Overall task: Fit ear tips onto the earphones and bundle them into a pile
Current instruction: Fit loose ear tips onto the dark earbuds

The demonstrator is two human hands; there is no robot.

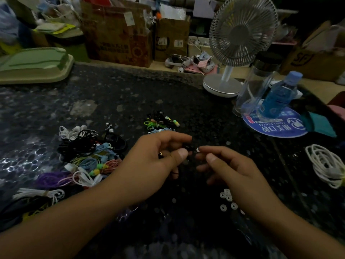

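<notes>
Both forearms reach in from the bottom edge over the dark speckled worktop [112, 94] and meet near the middle. The left hand [156, 157] has its fingers curled, thumb and forefinger pinching a small black earphone [187, 148] whose body is mostly hidden behind the thumb and hard to make out in the dim light. The right hand [231, 171] pinches a tiny white ear tip [198, 150] between thumb and forefinger, just beside the earphone; whether the two touch cannot be told, and the other fingers hang loosely curled beneath. To the left lies a big pile of bundled earphones [87, 152] in black, white, blue, green, pink and purple, its lower part cut off by the left forearm. A smaller bundle [161, 123] lies just beyond the left hand, and a white coiled bundle [325, 165] sits near the right edge. Loose white ear tips [226, 200] lie on the worktop against the right wrist, partly hidden by it. At the back stand a desk fan [240, 40], a clear bottle [257, 85] and a blue bottle [278, 96], the bottles on a round blue mat [276, 128].
</notes>
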